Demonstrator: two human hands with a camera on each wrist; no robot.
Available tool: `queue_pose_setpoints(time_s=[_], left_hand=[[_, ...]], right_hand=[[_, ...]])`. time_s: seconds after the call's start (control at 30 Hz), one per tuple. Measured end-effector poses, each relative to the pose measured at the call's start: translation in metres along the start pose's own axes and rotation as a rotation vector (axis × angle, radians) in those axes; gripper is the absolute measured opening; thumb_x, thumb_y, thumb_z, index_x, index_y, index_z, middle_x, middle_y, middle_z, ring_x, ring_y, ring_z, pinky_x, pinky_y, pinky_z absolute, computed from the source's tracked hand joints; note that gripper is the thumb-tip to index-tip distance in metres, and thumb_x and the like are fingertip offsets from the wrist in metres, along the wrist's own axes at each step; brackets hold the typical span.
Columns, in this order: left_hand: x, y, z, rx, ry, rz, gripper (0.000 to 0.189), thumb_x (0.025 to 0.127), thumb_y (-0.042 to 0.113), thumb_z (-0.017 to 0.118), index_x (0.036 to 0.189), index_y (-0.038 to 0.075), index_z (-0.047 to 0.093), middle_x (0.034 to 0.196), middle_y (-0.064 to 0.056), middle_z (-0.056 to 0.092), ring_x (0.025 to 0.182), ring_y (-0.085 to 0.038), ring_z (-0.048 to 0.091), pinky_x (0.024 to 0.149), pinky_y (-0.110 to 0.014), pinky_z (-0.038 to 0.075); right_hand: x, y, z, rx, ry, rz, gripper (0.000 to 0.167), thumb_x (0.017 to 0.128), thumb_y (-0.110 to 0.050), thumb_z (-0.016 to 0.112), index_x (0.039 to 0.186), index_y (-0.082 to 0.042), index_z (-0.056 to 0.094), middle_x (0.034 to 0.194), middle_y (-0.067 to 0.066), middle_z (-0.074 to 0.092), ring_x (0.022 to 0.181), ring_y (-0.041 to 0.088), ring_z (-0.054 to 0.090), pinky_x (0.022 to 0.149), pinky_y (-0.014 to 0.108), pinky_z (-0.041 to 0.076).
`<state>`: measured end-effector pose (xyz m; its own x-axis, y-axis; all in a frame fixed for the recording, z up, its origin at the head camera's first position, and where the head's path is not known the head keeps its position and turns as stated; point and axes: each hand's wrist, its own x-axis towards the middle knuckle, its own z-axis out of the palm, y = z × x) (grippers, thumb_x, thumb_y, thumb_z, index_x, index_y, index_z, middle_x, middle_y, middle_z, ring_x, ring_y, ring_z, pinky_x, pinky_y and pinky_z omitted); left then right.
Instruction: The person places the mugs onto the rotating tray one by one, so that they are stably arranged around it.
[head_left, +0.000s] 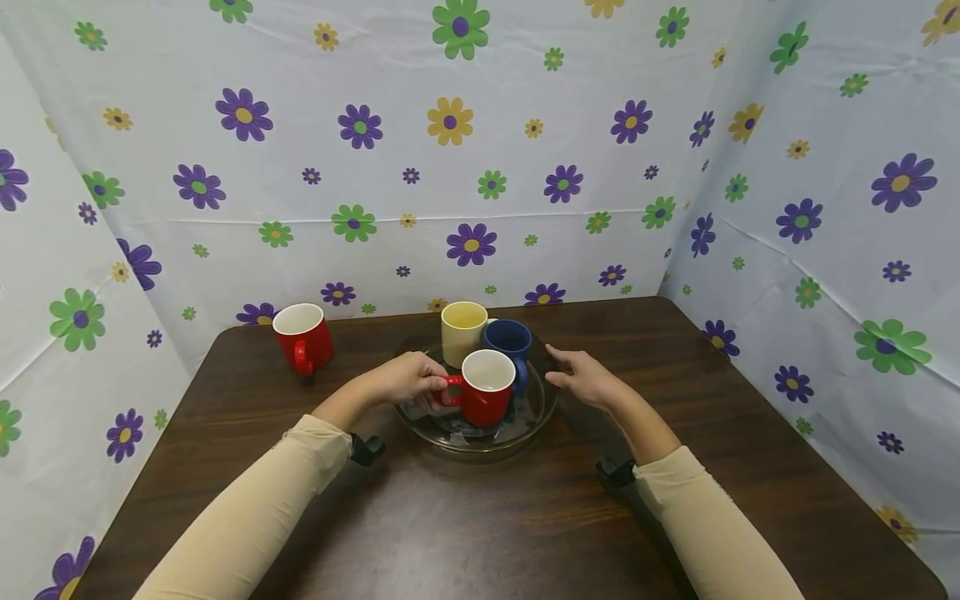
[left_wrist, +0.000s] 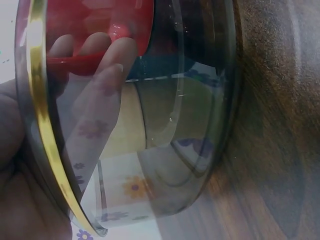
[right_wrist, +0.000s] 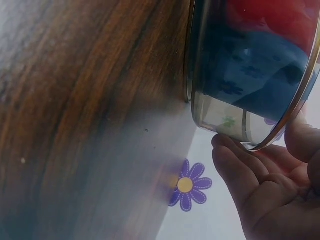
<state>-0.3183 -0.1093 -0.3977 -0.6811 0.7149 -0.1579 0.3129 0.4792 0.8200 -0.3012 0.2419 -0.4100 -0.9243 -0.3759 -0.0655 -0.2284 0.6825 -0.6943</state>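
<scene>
A glass bowl [head_left: 481, 451] with a gold rim [left_wrist: 42, 120] stands on the table. Inside it are a red mug [head_left: 483, 406] at the front, a yellow mug [head_left: 454, 340] behind, and a blue mug [head_left: 507, 335] at the back right. My left hand [head_left: 411, 379] reaches over the bowl's left rim and holds the red mug's handle; its fingers [left_wrist: 102, 82] show through the glass in the left wrist view. At the bowl's right side is my right hand [head_left: 588, 381], fingers loosely extended beside the glass and thumb close to the rim, as the right wrist view shows.
Another red mug [head_left: 315, 343], white inside, stands at the back left of the dark wooden table [head_left: 480, 525]. A white cloth with flowers [head_left: 465, 167] hangs around the table's back and sides. A black strap device sits at each wrist.
</scene>
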Motion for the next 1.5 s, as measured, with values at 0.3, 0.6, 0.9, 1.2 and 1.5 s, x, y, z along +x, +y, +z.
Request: queue_pose_setpoints(time_s=[0.3, 0.6, 0.9, 1.2, 1.5], left_hand=[[-0.0010, -0.0004, -0.0006, 0.013, 0.017, 0.005, 0.020, 0.102, 0.008, 0.060, 0.093, -0.002, 0.075, 0.088, -0.011, 0.075, 0.078, -0.029, 0.075, 0.078, -0.049, 0.062], [0.0004, 0.0004, -0.0014, 0.053, 0.023, 0.035, 0.019, 0.102, 0.008, 0.061, 0.092, -0.001, 0.075, 0.087, -0.009, 0.075, 0.080, -0.032, 0.075, 0.075, -0.044, 0.063], [0.0034, 0.0027, 0.0005, 0.079, 0.017, 0.041, 0.019, 0.101, 0.010, 0.062, 0.091, 0.001, 0.075, 0.087, -0.008, 0.075, 0.076, -0.022, 0.075, 0.072, -0.034, 0.063], [0.0038, 0.0034, 0.0034, 0.089, 0.004, 0.040, 0.019, 0.101, 0.012, 0.063, 0.092, 0.002, 0.076, 0.088, -0.006, 0.075, 0.076, -0.021, 0.075, 0.071, -0.032, 0.063], [0.0024, 0.0041, 0.0051, 0.072, -0.006, 0.014, 0.020, 0.102, 0.013, 0.062, 0.093, 0.003, 0.076, 0.088, -0.006, 0.075, 0.077, -0.021, 0.075, 0.073, -0.032, 0.063]], right_hand=[[0.0007, -0.0023, -0.0007, -0.024, -0.003, -0.001, 0.061, 0.104, -0.013, 0.058, 0.155, 0.004, 0.031, 0.156, 0.031, 0.032, 0.140, 0.051, 0.036, 0.113, 0.060, 0.035], [0.0016, -0.0020, -0.0011, -0.035, 0.004, 0.001, 0.061, 0.104, -0.012, 0.058, 0.155, 0.005, 0.031, 0.156, 0.031, 0.032, 0.140, 0.052, 0.036, 0.113, 0.060, 0.034], [0.0003, -0.0038, -0.0020, -0.013, 0.001, 0.011, 0.060, 0.104, -0.012, 0.057, 0.156, 0.005, 0.030, 0.156, 0.031, 0.032, 0.139, 0.050, 0.039, 0.112, 0.059, 0.037], [0.0004, -0.0014, -0.0005, -0.021, 0.002, 0.019, 0.061, 0.105, -0.014, 0.057, 0.156, 0.004, 0.030, 0.156, 0.032, 0.033, 0.138, 0.050, 0.041, 0.111, 0.059, 0.038], [-0.0004, -0.0009, 0.0014, -0.011, 0.000, 0.018, 0.061, 0.105, -0.015, 0.056, 0.156, 0.003, 0.029, 0.156, 0.032, 0.032, 0.138, 0.051, 0.041, 0.110, 0.060, 0.039]])
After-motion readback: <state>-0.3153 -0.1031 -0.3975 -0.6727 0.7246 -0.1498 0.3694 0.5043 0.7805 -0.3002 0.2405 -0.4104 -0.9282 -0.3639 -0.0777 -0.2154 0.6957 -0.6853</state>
